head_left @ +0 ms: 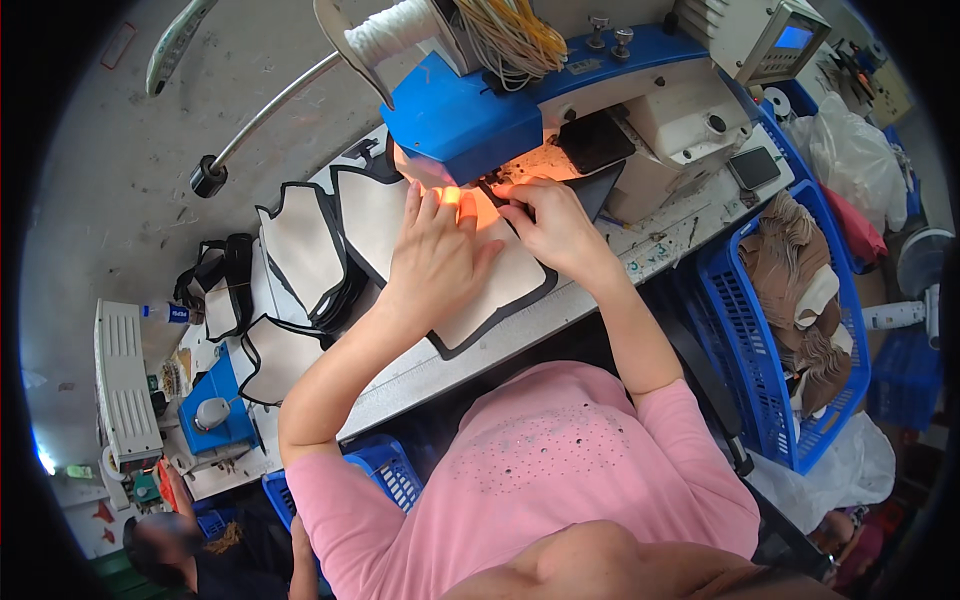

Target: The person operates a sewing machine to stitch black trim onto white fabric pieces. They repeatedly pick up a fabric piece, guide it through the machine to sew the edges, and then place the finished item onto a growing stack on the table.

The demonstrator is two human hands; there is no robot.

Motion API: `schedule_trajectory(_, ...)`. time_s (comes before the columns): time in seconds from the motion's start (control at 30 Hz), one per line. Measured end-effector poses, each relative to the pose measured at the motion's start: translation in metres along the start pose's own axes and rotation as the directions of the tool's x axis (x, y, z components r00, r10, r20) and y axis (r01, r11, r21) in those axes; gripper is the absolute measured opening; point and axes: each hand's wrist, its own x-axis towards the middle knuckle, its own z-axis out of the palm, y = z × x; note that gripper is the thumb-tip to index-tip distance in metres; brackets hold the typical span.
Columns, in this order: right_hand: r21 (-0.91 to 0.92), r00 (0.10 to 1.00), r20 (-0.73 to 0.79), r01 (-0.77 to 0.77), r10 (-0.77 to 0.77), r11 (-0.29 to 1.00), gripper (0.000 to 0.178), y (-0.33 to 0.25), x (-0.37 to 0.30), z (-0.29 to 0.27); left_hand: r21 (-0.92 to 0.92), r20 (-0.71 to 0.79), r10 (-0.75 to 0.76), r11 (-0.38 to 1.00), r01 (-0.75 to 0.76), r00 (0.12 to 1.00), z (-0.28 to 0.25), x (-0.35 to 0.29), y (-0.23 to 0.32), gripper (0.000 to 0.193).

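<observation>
A cream fabric panel point(505, 270) with black edging lies on the work table, its far end under the lit head of a blue-and-white sewing machine point(465, 120). My left hand point(440, 245) lies flat on the panel, fingers stretched toward the lit area. At the panel's right edge, close to the machine head, my right hand point(550, 222) has thumb and fingers closed on the black edging strip point(490, 192). The needle area is partly hidden by the machine head and my fingers. To the left lie more black-edged panels point(305, 250), some stacked.
A large white thread spool point(390, 35) stands above the machine. The blue basket point(855, 345) on the right holds brown and cream fabric pieces. Another blue basket point(385, 465) sits below the table. A control box with screen point(790, 40) is at far right. A co-worker point(160, 550) is at lower left.
</observation>
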Motion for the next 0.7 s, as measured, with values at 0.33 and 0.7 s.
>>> schedule_trajectory(0.33,0.021,0.999,-0.041,0.004,-0.003,1.0,0.017,-0.005,0.0,-0.001,-0.001,0.012,-0.011,1.0,0.011,1.0,0.0,-0.004,-0.004,0.035)
schedule_trajectory(0.7,0.031,0.999,-0.052,0.003,-0.001,1.0,0.016,-0.004,0.0,0.0,-0.261,-0.037,-0.037,0.965,0.026,0.999,0.008,0.004,-0.03,0.024)
